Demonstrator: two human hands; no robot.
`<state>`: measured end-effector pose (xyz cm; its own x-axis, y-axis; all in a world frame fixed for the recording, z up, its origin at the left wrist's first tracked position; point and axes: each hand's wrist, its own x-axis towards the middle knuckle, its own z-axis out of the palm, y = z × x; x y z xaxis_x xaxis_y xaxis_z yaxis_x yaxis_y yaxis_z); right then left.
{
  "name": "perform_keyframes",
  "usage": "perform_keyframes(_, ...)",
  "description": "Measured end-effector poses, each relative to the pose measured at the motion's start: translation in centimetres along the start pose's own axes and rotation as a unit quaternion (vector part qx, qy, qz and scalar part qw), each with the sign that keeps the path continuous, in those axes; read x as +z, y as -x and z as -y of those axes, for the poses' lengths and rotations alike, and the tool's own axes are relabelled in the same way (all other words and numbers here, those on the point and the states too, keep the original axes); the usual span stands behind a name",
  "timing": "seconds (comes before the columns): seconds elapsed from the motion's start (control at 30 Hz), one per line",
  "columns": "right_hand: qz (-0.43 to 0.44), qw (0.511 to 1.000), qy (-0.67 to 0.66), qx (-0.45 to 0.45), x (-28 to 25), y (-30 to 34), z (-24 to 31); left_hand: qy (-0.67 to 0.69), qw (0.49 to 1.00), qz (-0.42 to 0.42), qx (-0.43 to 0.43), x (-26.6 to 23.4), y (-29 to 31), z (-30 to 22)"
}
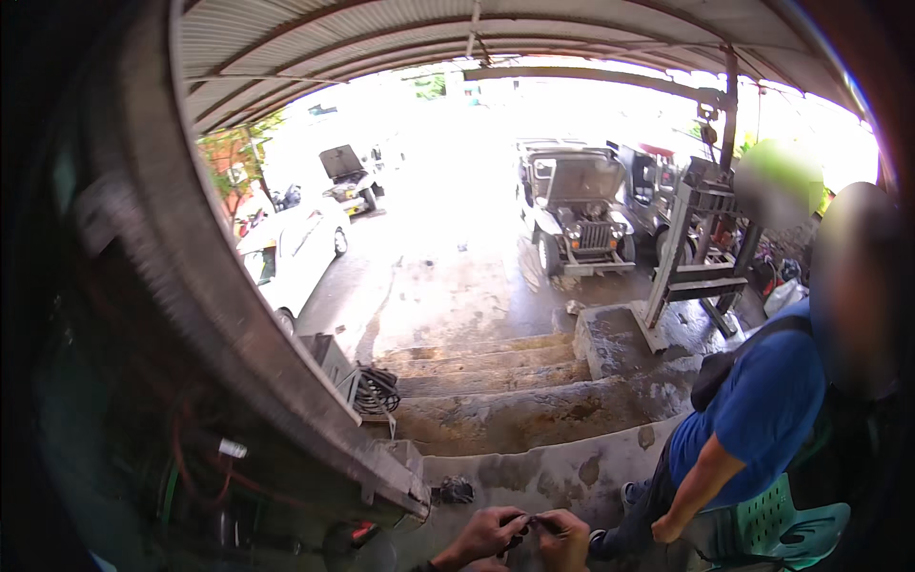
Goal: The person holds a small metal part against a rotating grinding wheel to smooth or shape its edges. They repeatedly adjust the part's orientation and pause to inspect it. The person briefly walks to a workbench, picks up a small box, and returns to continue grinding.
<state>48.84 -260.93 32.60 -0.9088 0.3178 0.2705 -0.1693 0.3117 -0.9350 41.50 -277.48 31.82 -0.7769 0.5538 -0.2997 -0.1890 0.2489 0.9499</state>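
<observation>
At the bottom of the head view, my left hand and my right hand are close together, fingers pinched. Between their fingertips is a small dark piece; its kind is too small to tell. Both hands appear closed on it, and their lower parts run out of the picture. A little beyond my left hand, a black bundled item rests on the concrete floor by the foot of a metal post.
A person in a blue shirt stands close at my right, by a green plastic chair. Concrete steps lead down ahead, with coiled cable at left. Beyond are a jeep, a white car and a steel press frame.
</observation>
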Motion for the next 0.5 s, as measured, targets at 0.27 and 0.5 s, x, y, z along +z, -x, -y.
perform_keyframes(0.27,-0.178,0.981,-0.025,0.077,-5.3,-19.3,-5.0,0.057,0.921,0.372,-0.095,-3.0,-29.3,-7.9)
perform_keyframes(0.5,-0.275,0.954,0.041,0.116,-11.0,-35.3,-16.2,0.012,0.924,0.35,-0.153,2.6,-51.2,-10.4)
